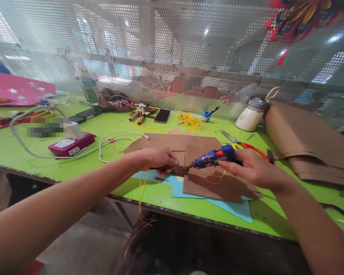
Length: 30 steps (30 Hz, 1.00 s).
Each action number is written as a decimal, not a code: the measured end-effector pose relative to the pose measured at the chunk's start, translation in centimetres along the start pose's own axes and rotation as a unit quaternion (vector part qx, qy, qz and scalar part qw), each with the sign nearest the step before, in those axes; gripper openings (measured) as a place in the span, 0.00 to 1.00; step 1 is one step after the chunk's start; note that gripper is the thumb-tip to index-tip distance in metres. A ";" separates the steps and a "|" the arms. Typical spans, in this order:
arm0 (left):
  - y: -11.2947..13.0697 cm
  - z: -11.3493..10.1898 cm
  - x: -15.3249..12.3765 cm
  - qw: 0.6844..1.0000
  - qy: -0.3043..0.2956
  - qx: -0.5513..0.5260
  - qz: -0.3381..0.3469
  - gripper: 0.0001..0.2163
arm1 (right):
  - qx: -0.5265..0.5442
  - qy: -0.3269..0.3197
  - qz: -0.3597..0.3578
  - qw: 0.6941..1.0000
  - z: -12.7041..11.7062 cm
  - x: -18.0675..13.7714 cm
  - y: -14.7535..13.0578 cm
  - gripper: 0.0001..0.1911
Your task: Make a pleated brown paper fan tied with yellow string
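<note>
My right hand (250,168) is wrapped round a blue hot glue gun (208,157), its tip pointing left. The tip is at the end of a thin brown paper strip (182,167); whether they touch I cannot tell. My left hand (160,157) pinches that strip between thumb and fingers. Yellow string (143,191) hangs from near the left hand over the table edge, and a loop of it lies by the gun. Beneath both hands are brown cardboard sheets (202,143) and light blue paper (186,191).
Scissors with red handles (253,148) lie beyond my right hand. Folded brown paper (306,133) and a white jar (250,114) stand right. A phone (162,115), yellow string pile (190,120) and small blue bottle (206,116) sit behind. Left are a purple power strip (71,145) and white cable (103,144).
</note>
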State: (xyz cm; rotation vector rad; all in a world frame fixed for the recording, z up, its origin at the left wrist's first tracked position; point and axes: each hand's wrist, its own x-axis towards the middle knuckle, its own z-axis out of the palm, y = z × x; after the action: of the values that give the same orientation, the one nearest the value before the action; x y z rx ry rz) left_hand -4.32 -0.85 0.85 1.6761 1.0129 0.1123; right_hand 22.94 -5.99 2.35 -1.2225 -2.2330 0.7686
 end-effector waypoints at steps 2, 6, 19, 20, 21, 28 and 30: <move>-0.1 0.0 0.0 1.000 -0.001 -0.002 0.001 0.17 | 0.001 0.002 0.006 1.000 0.0 0.0 0.1 0.15; 0.0 0.0 0.0 1.000 0.000 -0.005 0.000 0.16 | 0.000 0.004 0.016 1.000 -0.1 -0.1 0.0 0.16; -0.2 0.1 0.1 1.000 0.011 -0.008 -0.002 0.17 | 0.018 0.008 0.014 1.000 -0.1 0.1 -0.1 0.15; -0.2 0.1 0.1 1.000 0.008 -0.009 0.001 0.17 | 0.033 0.012 0.020 0.999 -0.3 0.1 0.0 0.15; -0.2 0.1 0.1 1.000 0.006 -0.009 0.004 0.17 | 0.055 0.017 0.026 0.998 -0.4 0.0 0.2 0.16; -0.6 0.1 0.2 1.000 0.008 0.016 0.026 0.17 | 0.312 0.041 0.056 0.948 0.4 1.2 2.9 0.16; -0.7 0.1 0.2 0.999 0.018 0.037 0.033 0.17 | 0.363 0.037 0.062 0.929 1.2 1.8 3.2 0.14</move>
State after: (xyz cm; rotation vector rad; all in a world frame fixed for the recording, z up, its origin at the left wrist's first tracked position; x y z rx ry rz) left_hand -4.50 -0.82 0.17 1.7814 0.9990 0.1501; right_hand 23.18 -3.31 -0.43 -0.9858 -1.5685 1.4063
